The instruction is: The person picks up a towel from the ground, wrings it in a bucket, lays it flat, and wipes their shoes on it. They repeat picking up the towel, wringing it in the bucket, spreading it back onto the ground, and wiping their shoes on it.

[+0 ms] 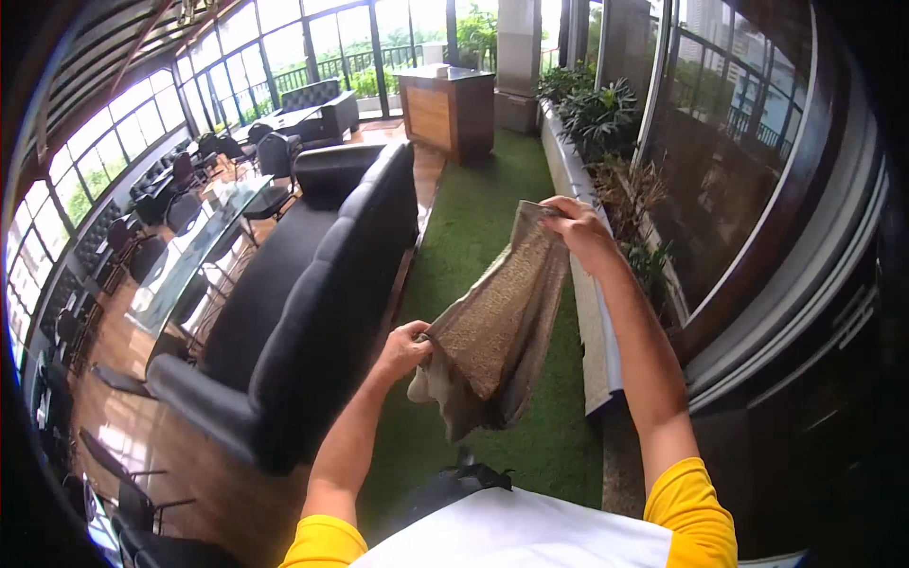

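Head view: the left hand (405,350) and the right hand (579,233) hold a brownish-grey cloth (502,317) between them, over the green carpet (502,180). Each grip is narrow, closed on the cloth: the left pinches its near side, the right a far corner. The edge between the 2 hands runs fairly straight, while the rest hangs in loose folds, bunched below the left hand. A rougher, paler panel shows in the middle; whether that is a second layer, I cannot tell.

Handling it well, as I judge it, calls for light fingertip pinches right at the edge, with enough spread to draw the top line straight but no hard pull. The fabric looks limp, so the bunched part would likely need a gentle shake or a slide of the left fingers along the hem to open it. Raising the left hand level with the right would let the folds drop more evenly. The black sofa (327,275) stands to the left and the planter ledge (587,327) to the right, so modest arm movements seem safest.
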Available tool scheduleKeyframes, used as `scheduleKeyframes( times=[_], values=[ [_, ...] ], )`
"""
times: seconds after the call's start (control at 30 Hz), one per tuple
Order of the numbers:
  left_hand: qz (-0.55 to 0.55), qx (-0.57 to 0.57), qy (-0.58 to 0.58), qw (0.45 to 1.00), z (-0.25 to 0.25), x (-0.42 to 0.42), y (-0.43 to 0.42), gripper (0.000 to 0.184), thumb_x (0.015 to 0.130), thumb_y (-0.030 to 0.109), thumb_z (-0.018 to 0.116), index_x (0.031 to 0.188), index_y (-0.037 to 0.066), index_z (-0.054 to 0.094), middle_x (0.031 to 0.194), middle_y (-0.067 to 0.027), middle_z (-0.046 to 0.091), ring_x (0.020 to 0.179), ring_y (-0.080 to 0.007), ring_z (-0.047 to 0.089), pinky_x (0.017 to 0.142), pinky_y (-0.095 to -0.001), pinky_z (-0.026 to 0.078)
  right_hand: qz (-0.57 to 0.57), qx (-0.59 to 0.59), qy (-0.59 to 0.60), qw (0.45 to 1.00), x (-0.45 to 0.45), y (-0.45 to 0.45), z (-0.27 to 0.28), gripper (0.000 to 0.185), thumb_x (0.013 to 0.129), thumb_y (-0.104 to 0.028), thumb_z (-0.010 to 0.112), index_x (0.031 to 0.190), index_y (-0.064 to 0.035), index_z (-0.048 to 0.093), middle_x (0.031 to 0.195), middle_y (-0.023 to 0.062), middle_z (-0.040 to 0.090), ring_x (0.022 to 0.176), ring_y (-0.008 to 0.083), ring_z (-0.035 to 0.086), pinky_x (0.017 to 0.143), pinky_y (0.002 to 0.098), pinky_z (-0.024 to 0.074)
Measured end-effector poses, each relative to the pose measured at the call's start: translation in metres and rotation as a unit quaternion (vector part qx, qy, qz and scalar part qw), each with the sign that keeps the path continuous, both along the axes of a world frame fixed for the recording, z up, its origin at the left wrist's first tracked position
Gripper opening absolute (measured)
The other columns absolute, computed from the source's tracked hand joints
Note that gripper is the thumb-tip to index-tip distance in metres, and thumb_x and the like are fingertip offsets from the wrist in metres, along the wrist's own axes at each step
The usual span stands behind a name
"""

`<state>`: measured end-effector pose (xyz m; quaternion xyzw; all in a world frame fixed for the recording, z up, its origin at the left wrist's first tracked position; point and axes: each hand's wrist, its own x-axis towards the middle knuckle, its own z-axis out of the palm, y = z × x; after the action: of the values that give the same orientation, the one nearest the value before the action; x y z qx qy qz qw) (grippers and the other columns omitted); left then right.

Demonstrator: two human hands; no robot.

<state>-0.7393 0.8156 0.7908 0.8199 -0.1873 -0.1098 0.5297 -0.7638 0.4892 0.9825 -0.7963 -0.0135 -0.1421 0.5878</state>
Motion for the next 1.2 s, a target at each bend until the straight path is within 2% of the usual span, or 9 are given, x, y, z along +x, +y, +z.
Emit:
scheduleKeyframes(
  times=[0.07,0.17,0.4,0.53,0.57,0.67,0.93,1.07,1.2],
  values=[
    [-0.017,0.002,-0.037,0.999,0.016,0.053,-0.033,0.024,0.071,0.009,0.058,0.094,0.003,0.063,0.078,-0.0092,0.064,0.072,-0.0128,0.057,0.067,-0.0288,0.047,-0.046,-0.023,-0.008,0.999,0.042,-0.035,0.012,0.016,0.082,-0.007,0.06,0.097,-0.0049,0.063,0.087,0.0031,0.06,0.082,0.0144,0.053,0.076,0.0281,0.0413],
    [-0.065,0.0,-0.133,0.989,0.024,0.131,-0.077,0.028,0.068,0.01,0.058,0.095,0.004,0.062,0.081,-0.0129,0.062,0.076,-0.0179,0.058,0.07,-0.0309,0.046,-0.076,0.005,-0.072,0.994,0.1,-0.083,0.018,0.016,0.083,-0.007,0.059,0.098,-0.0046,0.063,0.087,0.0016,0.06,0.079,0.0109,0.053,0.073,0.0242,0.0415],
    [-0.094,0.117,0.016,0.989,-0.002,0.285,-0.15,0.039,0.063,0.022,0.062,0.095,0.0,0.062,0.084,-0.0119,0.063,0.078,-0.0189,0.059,0.071,-0.0305,0.047,-0.088,0.193,-0.056,0.976,0.235,-0.174,0.018,0.014,0.087,-0.011,0.054,0.097,-0.0089,0.063,0.08,-0.0022,0.059,0.071,0.0063,0.051,0.06,0.0245,0.0416],
    [-0.091,0.159,0.073,0.98,-0.014,0.344,-0.223,0.04,0.066,0.029,0.068,0.09,-0.002,0.062,0.082,-0.0102,0.061,0.078,-0.0167,0.058,0.068,-0.0308,0.046,-0.068,0.146,-0.071,0.984,0.324,-0.22,0.006,0.016,0.086,-0.011,0.054,0.099,-0.0097,0.062,0.079,-0.0037,0.057,0.068,0.0056,0.05,0.056,0.0209,0.0386],
    [-0.106,0.179,-0.025,0.978,-0.037,0.365,-0.241,0.041,0.068,0.033,0.07,0.088,-0.001,0.061,0.08,-0.0128,0.06,0.077,-0.019,0.059,0.067,-0.0324,0.047,-0.077,0.132,-0.068,0.986,0.345,-0.231,0.003,0.017,0.085,-0.009,0.053,0.099,-0.0091,0.062,0.08,-0.0036,0.057,0.069,0.006,0.05,0.057,0.0217,0.0387],
    [-0.05,0.119,-0.069,0.989,-0.063,0.413,-0.298,0.029,0.073,0.027,0.066,0.085,0.0,0.061,0.083,-0.0191,0.06,0.081,-0.0341,0.059,0.07,-0.0395,0.046,-0.042,0.183,-0.084,0.979,0.41,-0.278,0.004,0.017,0.086,-0.007,0.052,0.098,-0.0081,0.063,0.081,-0.0037,0.057,0.069,0.0062,0.05,0.058,0.0227,0.0393],
    [0.038,0.077,-0.157,0.984,-0.024,0.582,-0.395,0.015,0.071,0.013,0.058,0.072,-0.002,0.057,0.075,-0.0208,0.056,0.074,-0.038,0.055,0.067,-0.0429,0.045,-0.089,0.203,-0.126,0.967,0.545,-0.43,-0.001,0.015,0.085,-0.005,0.055,0.097,-0.0064,0.064,0.083,-0.0024,0.059,0.074,0.006,0.051,0.065,0.0198,0.0397],
    [0.067,0.034,-0.296,0.952,0.006,0.699,-0.429,0.014,0.069,0.008,0.05,0.076,-0.004,0.051,0.074,-0.0225,0.055,0.074,-0.0404,0.054,0.067,-0.0444,0.044,-0.09,0.26,-0.14,0.951,0.604,-0.487,0.005,0.016,0.087,-0.003,0.052,0.099,-0.0058,0.062,0.089,0.0012,0.061,0.079,0.0112,0.057,0.072,0.0236,0.0443],
    [0.082,0.028,-0.197,0.977,0.044,0.812,-0.462,0.013,0.077,0.012,0.05,0.079,-0.001,0.05,0.079,-0.024,0.058,0.078,-0.0435,0.056,0.066,-0.0466,0.044,-0.148,0.21,-0.161,0.953,0.681,-0.546,0.004,0.018,0.087,-0.006,0.052,0.102,-0.0068,0.062,0.089,0.0014,0.062,0.075,0.0111,0.057,0.067,0.024,0.0454]
  ],
)
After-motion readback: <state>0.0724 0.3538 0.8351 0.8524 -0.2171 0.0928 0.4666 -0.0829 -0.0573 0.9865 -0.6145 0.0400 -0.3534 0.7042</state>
